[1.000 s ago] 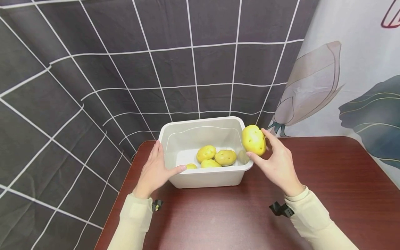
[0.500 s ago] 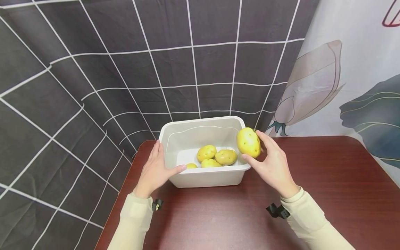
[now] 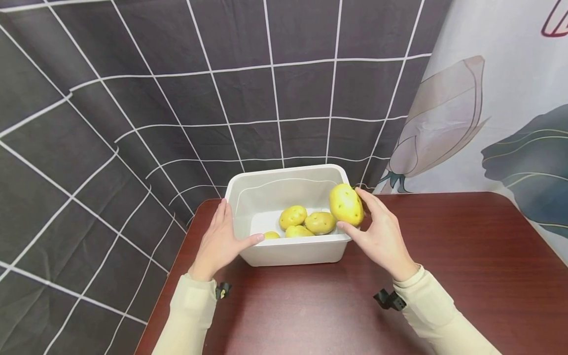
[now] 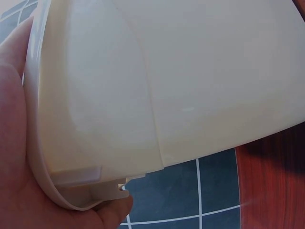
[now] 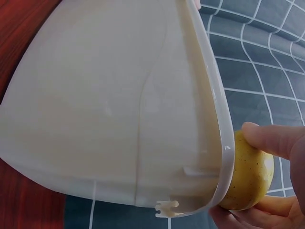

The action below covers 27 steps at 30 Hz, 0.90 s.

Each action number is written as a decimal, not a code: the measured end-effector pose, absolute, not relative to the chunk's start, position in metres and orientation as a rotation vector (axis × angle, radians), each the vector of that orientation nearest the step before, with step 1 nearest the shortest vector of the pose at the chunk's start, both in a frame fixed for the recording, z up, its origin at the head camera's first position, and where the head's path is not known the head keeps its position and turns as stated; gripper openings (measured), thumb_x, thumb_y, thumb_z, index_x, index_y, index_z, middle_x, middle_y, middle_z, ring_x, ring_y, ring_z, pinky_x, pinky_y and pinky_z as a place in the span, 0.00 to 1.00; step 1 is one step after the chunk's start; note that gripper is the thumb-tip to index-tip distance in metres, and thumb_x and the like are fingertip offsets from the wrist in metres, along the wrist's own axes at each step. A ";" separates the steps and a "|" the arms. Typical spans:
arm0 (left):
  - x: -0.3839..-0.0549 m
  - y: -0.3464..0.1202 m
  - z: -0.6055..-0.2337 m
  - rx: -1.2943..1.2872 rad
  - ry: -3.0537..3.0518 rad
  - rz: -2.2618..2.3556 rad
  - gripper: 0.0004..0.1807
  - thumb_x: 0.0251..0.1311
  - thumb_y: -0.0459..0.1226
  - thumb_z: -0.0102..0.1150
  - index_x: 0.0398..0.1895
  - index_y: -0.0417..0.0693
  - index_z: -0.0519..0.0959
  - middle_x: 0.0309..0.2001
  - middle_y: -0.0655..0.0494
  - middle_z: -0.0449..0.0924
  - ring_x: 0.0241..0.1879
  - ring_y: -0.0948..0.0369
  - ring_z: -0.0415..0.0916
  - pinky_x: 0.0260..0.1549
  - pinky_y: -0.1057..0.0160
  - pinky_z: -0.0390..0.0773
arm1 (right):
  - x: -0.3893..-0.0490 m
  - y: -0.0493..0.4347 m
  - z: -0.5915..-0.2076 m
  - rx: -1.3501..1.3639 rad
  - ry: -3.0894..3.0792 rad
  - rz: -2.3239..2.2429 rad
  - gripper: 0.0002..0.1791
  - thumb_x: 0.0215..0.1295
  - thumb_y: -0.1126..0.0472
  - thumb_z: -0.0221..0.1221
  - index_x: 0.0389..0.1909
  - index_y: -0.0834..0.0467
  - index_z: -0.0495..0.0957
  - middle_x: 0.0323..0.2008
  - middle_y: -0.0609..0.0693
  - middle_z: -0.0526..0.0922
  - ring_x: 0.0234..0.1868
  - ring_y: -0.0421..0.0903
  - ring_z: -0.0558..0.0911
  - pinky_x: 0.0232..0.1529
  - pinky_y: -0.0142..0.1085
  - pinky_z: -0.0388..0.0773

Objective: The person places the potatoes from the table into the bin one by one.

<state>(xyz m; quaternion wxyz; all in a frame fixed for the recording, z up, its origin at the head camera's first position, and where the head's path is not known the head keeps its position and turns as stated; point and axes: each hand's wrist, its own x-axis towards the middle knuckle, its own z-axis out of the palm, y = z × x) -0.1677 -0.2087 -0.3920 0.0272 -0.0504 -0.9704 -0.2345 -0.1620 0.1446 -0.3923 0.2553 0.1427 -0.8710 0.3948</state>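
Head view: the right hand (image 3: pixel 381 236) holds a potato (image 3: pixel 346 204) in a closed grip of thumb and fingertips, over the right rim of the white tub (image 3: pixel 288 249) on the table (image 3: pixel 466 256). Four potatoes (image 3: pixel 306 222) lie inside. The left hand (image 3: pixel 220 241) rests open-fingered against the tub's left corner.

Left wrist view: palm against the tub's rim (image 4: pixel 43 157).

Right wrist view: the potato (image 5: pixel 248 176) looks firm, smooth and fairly weighty; it is best held across its middle.

bench: dark reddish-brown wooden bench (image 3: pixel 466 256), rounded corners | back and left: black cloth backdrop with white grid lines (image 3: pixel 177 98) | right: pale curtain printed with large flower and leaves (image 3: pixel 488 98)
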 end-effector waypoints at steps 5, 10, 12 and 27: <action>-0.168 -0.209 -0.392 -0.159 -2.996 -0.722 0.72 0.47 0.74 0.60 0.79 0.33 0.43 0.81 0.41 0.36 0.79 0.45 0.35 0.72 0.41 0.50 | -0.163 0.143 -0.393 0.411 -2.355 1.071 0.45 0.47 0.60 0.79 0.67 0.65 0.71 0.56 0.58 0.80 0.45 0.50 0.81 0.39 0.32 0.72; -0.167 -0.208 -0.391 -0.156 -2.993 -0.724 0.72 0.47 0.74 0.61 0.79 0.33 0.44 0.81 0.41 0.36 0.79 0.45 0.36 0.72 0.41 0.50 | -0.163 0.141 -0.393 0.426 -2.352 1.068 0.45 0.47 0.59 0.79 0.67 0.65 0.71 0.55 0.58 0.80 0.42 0.48 0.80 0.36 0.28 0.71; -0.167 -0.208 -0.391 -0.155 -2.992 -0.727 0.71 0.47 0.74 0.61 0.79 0.33 0.44 0.81 0.41 0.36 0.79 0.45 0.36 0.72 0.42 0.50 | -0.163 0.141 -0.393 0.430 -2.351 1.065 0.45 0.47 0.59 0.79 0.67 0.65 0.71 0.55 0.58 0.80 0.42 0.48 0.79 0.36 0.29 0.71; -0.167 -0.208 -0.393 -0.144 -2.989 -0.725 0.72 0.47 0.74 0.61 0.80 0.35 0.43 0.81 0.42 0.36 0.79 0.45 0.37 0.72 0.41 0.52 | -0.164 0.134 -0.392 0.464 -2.428 1.100 0.45 0.48 0.60 0.78 0.68 0.65 0.70 0.60 0.60 0.78 0.52 0.57 0.82 0.48 0.52 0.79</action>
